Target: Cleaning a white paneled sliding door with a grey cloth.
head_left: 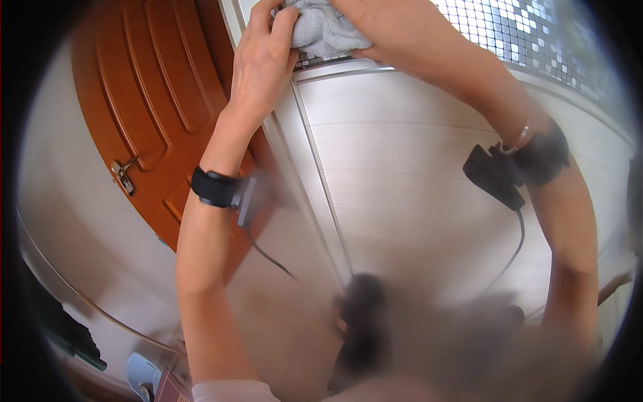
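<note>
we set every place by the crumpled pale grey fabric cloth. we see the bare left hand at its left and the bare right hand at its right. behind it, reaching rightward, we find the shiny square-patterned pane. just below it runs the slim silver metal ledge; farther below, the broad white smooth panel. left of it we have the brown panelled wooden door.
</note>
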`<state>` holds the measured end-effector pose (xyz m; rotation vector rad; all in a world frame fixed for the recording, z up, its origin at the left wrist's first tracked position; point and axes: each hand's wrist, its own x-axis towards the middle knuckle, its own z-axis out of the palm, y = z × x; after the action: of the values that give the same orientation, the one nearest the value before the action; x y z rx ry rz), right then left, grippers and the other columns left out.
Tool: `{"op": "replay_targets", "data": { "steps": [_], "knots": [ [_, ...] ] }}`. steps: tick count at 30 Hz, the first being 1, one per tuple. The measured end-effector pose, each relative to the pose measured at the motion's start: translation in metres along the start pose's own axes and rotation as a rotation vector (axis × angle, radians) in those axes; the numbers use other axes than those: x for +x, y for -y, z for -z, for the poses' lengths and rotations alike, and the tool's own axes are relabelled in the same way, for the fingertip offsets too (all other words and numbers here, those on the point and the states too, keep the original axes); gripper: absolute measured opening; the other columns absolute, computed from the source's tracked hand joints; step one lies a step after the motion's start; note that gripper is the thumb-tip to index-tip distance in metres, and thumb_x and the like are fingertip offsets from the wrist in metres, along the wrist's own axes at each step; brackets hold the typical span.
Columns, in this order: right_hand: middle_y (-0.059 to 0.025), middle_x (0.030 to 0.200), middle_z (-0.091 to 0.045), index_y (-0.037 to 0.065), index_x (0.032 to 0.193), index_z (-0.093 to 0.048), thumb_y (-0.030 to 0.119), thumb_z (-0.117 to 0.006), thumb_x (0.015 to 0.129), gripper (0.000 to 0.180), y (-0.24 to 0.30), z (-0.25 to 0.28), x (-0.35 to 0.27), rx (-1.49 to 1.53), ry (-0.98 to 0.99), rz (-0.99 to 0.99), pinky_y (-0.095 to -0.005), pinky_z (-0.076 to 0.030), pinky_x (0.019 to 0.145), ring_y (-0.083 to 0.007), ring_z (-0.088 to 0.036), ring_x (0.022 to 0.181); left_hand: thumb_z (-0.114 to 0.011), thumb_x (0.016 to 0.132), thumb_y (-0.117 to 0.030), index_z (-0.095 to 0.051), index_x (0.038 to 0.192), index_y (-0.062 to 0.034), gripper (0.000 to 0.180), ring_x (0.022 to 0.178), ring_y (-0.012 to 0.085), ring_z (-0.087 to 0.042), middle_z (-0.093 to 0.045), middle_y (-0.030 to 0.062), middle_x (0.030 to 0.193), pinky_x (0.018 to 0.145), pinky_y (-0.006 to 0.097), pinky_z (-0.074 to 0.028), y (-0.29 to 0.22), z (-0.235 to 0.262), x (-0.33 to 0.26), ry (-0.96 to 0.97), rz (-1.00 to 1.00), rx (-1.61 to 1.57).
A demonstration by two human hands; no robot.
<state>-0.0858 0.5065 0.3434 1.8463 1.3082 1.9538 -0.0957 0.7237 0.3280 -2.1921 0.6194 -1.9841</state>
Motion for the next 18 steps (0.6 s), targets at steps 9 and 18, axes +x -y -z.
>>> {"op": "replay_targets", "data": {
  "steps": [9, 18],
  "knots": [
    [-0.0163, 0.101, -0.059, 0.001, 0.113, -0.056, 0.006, -0.06, 0.082, 0.032, -0.011, 0.001, -0.021, 0.166, 0.108, -0.068, -0.0375, -0.044, 0.085, -0.0297, -0.055, 0.097, -0.064, 0.07, 0.001, -0.049, 0.131, -0.0097, 0.064, 0.116, 0.0317, -0.054, -0.05, 0.0091, 0.133, 0.095, 0.036, -0.048, -0.002, -0.006, 0.003, 0.121, -0.127, -0.097],
    [-0.0089, 0.107, -0.057, 0.009, 0.111, -0.06, 0.009, -0.067, 0.075, 0.037, 0.013, 0.015, -0.007, -0.012, -0.127, 0.145, -0.0368, -0.043, 0.089, -0.0264, -0.053, 0.1, -0.065, 0.075, -0.004, -0.045, 0.138, -0.0104, 0.066, 0.121, 0.032, -0.048, -0.046, 0.013, 0.137, 0.101, 0.039, -0.043, 0.0, 0.002, 0.015, 0.158, -0.195, -0.103]
  ]
}}
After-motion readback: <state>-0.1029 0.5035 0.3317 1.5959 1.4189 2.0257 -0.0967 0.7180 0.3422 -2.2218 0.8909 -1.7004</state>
